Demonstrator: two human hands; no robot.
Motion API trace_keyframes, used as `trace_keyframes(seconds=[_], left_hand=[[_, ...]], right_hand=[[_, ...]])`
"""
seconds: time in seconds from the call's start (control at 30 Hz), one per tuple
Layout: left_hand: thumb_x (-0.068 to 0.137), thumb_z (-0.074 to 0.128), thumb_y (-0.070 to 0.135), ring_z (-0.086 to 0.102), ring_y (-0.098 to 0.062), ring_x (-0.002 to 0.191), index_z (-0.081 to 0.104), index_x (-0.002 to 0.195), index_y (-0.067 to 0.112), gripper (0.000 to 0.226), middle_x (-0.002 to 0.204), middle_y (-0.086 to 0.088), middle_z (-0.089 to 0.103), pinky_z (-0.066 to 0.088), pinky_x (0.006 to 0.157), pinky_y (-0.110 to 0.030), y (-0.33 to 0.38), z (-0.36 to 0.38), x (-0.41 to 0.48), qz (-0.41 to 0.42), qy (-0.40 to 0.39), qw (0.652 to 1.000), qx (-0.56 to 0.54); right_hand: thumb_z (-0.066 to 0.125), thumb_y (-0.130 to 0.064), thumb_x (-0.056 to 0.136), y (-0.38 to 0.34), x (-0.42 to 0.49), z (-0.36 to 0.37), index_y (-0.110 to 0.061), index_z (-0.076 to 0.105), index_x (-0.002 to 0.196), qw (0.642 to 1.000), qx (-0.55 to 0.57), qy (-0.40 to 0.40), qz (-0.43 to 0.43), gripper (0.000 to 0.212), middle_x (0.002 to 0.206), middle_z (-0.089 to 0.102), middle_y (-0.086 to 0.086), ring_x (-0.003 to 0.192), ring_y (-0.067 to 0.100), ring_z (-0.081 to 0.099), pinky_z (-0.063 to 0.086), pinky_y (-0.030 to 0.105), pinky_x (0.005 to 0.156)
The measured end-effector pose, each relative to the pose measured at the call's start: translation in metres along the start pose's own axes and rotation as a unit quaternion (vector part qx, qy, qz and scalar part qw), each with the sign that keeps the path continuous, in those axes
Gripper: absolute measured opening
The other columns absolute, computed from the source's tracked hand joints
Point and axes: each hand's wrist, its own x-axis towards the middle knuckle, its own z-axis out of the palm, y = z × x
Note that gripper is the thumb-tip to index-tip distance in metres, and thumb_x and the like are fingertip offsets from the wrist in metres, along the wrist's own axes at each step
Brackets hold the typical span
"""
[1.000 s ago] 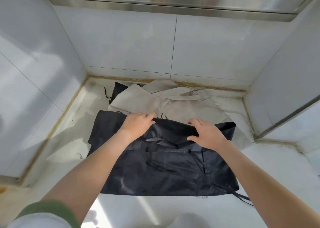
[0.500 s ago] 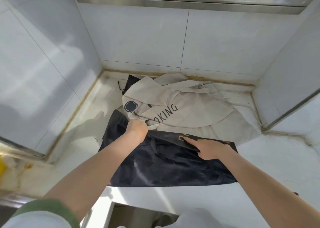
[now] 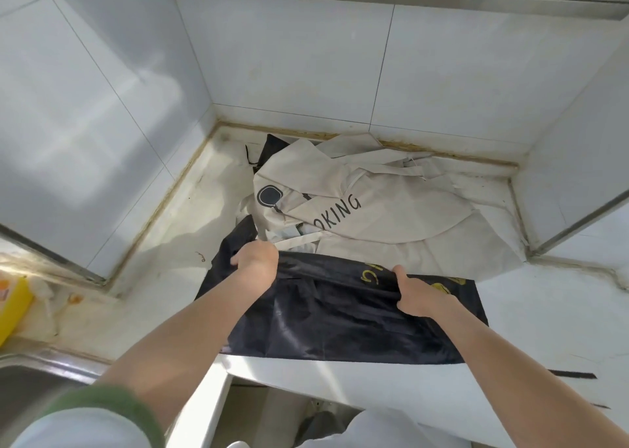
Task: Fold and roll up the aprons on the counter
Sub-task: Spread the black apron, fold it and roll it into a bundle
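Note:
A black apron [image 3: 333, 318] with yellow print lies folded across the front of the white counter [image 3: 551, 314]. My left hand [image 3: 255, 260] grips its far left edge, fingers curled under the cloth. My right hand [image 3: 417, 294] grips the far fold on the right, thumb on top. Behind it a beige apron [image 3: 381, 216] printed "OKING" lies crumpled toward the back wall, with another dark cloth [image 3: 272, 148] poking out beneath it.
Tiled walls enclose the counter on the left, back and right. A steel sink [image 3: 27, 389] sits at the lower left with a yellow object [image 3: 12, 308] beside it. A black strap [image 3: 571, 375] hangs over the counter's front edge.
Both hands pulled the black apron's far edge toward me, folding it narrower and uncovering the beige apron's lettering. Yellow print now shows on the black fold. The view shifted back.

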Motion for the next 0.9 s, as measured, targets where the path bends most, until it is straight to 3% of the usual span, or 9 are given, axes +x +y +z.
trace_keyframes(seconds=[0.13,0.23,0.33,0.43,0.53,0.6,0.73,0.83,0.9], left_hand=[[0.092,0.041,0.002,0.059,-0.032,0.108,0.042,0.132,-0.005,0.040,0.128,-0.019,0.048,0.049,0.076,-0.033,0.000,-0.012,0.002,0.014,0.150,0.985,-0.084],[0.087,0.060,0.015,0.061,-0.030,0.103,0.049,0.128,-0.007,0.048,0.122,-0.017,0.056,0.051,0.083,-0.031,0.001,-0.025,0.002,0.026,0.261,0.959,-0.109],[0.096,0.044,0.014,0.056,-0.029,0.109,0.033,0.139,0.000,0.047,0.132,-0.012,0.048,0.048,0.076,-0.034,0.011,-0.028,-0.006,0.018,0.219,0.967,-0.131],[0.095,0.045,0.010,0.064,-0.029,0.099,0.020,0.146,0.001,0.058,0.141,-0.017,0.042,0.047,0.066,-0.033,0.018,-0.015,-0.011,-0.008,0.164,0.979,-0.119],[0.094,0.045,0.008,0.061,-0.029,0.107,0.007,0.151,0.002,0.068,0.140,-0.017,0.043,0.048,0.075,-0.034,0.020,0.000,-0.016,-0.015,0.108,0.981,-0.159],[0.094,0.044,0.009,0.060,-0.029,0.108,0.006,0.151,0.003,0.070,0.137,-0.015,0.045,0.044,0.072,-0.033,0.018,0.007,-0.017,0.000,0.097,0.979,-0.181],[0.096,0.045,0.035,0.060,-0.026,0.104,0.042,0.136,0.011,0.046,0.121,-0.007,0.059,0.043,0.072,-0.033,0.012,0.007,-0.023,0.073,0.080,0.967,-0.231],[0.097,0.043,0.036,0.063,-0.022,0.085,0.061,0.098,0.018,0.026,0.086,0.002,0.067,0.047,0.068,-0.030,0.005,0.002,-0.030,0.084,0.124,0.908,-0.390],[0.098,0.041,0.024,0.063,-0.026,0.077,0.058,0.097,0.015,0.019,0.080,-0.003,0.068,0.051,0.069,-0.038,-0.005,0.004,-0.030,0.033,0.175,0.866,-0.468]], right_hand=[[0.039,-0.009,0.096,0.014,0.005,0.004,-0.003,0.005,0.145,0.991,-0.010,0.116,0.059,0.060,0.070,0.053,0.003,0.062,0.017,0.053,0.037,0.024,0.050],[0.034,-0.006,0.096,0.028,0.006,0.003,-0.002,0.000,0.148,0.971,-0.044,0.203,0.114,0.062,0.100,0.063,0.010,0.081,0.025,0.062,0.045,0.032,0.065],[0.038,-0.007,0.093,0.037,0.004,-0.002,-0.007,0.001,0.146,0.960,-0.078,0.226,0.148,0.065,0.110,0.061,0.012,0.085,0.025,0.059,0.046,0.033,0.066],[0.051,-0.023,0.088,0.037,0.001,-0.003,-0.007,0.005,0.145,0.946,-0.156,0.239,0.153,0.075,0.128,0.049,0.012,0.112,0.027,0.052,0.048,0.032,0.081],[0.058,-0.044,0.083,0.025,0.002,0.000,-0.016,-0.003,0.150,0.927,-0.258,0.264,0.062,0.095,0.141,0.034,0.010,0.127,0.028,0.038,0.036,0.036,0.100],[0.056,-0.050,0.084,0.006,0.005,0.002,-0.024,-0.003,0.152,0.928,-0.263,0.259,-0.052,0.093,0.151,0.022,0.010,0.136,0.029,0.027,0.025,0.041,0.109],[0.043,-0.060,0.092,-0.040,0.020,0.004,-0.031,0.018,0.151,0.948,-0.130,0.191,-0.221,0.070,0.159,0.009,0.002,0.146,0.023,0.006,0.006,0.044,0.117],[0.039,-0.048,0.098,-0.068,0.033,0.006,-0.022,0.028,0.146,0.948,-0.023,0.232,-0.217,0.056,0.154,0.026,0.003,0.142,0.023,0.022,0.015,0.042,0.115],[0.040,-0.038,0.100,-0.083,0.040,0.003,-0.016,0.027,0.146,0.952,0.000,0.250,-0.178,0.053,0.146,0.039,0.007,0.134,0.027,0.035,0.025,0.042,0.110]])
